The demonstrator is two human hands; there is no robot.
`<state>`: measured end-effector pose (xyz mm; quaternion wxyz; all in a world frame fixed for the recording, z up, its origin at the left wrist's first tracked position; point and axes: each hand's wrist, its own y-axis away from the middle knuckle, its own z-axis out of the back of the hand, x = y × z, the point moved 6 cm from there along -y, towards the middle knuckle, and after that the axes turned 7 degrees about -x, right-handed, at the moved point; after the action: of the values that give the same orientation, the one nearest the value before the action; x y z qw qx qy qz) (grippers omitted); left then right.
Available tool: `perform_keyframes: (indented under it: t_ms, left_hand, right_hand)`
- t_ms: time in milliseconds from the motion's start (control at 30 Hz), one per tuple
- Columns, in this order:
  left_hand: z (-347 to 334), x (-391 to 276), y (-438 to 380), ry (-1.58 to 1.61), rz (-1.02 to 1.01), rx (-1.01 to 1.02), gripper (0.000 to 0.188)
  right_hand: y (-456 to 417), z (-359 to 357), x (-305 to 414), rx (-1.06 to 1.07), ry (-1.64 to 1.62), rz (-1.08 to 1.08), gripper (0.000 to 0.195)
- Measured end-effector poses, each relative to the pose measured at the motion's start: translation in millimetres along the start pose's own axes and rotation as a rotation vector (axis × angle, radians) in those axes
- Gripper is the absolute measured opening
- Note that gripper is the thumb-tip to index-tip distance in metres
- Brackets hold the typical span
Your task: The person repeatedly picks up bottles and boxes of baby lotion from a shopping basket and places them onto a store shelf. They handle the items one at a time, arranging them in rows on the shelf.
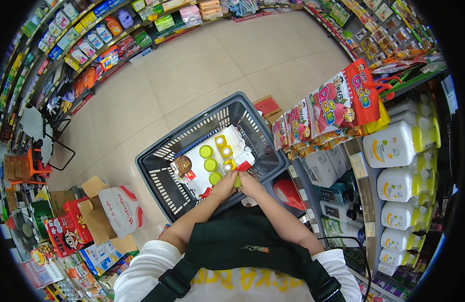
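My left hand (225, 185) and my right hand (250, 183) meet over the near side of a dark grey plastic shopping basket (159, 140). Their fingers close around a green-topped item (237, 182), mostly hidden between them. Just beyond the fingertips is a red-and-white piece of packaging (244, 165). Inside the basket, three round green lids (210, 165) form a row on a white surface. Alongside them runs a row of yellow containers with pale round caps (226, 151). A brown round-topped package (182, 164) lies at the basket's left end.
Hanging candy bags (330, 102) jut out beside the basket's right end. White pump bottles (395, 185) fill the right shelf. Opened cardboard boxes (121, 211) stand left on the tiled floor (202, 68). Stocked shelves (92, 37) curve along the far left, near a folding chair (62, 151).
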<state>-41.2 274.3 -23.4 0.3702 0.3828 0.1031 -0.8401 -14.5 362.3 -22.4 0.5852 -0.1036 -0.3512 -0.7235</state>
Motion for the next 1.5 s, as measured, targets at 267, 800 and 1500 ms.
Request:
perform_keyframes:
  t_ms: [267, 800, 1500]
  left_hand:
    - [-44, 50, 0, -0.052, 0.02, 0.058, 0.058]
    - [-18, 30, 7, -0.028, 0.15, 0.05, 0.055]
    - [217, -523, -61, 0.602, -1.26, -0.262, 0.051]
  right_hand:
    - [-15, -22, -4, 0.195, 0.13, -0.078, 0.033]
    - [-11, -8, 3, 0.138, 0.179, -0.021, 0.033]
    - [341, 447, 93, -1.83, -0.172, 0.51, 0.051]
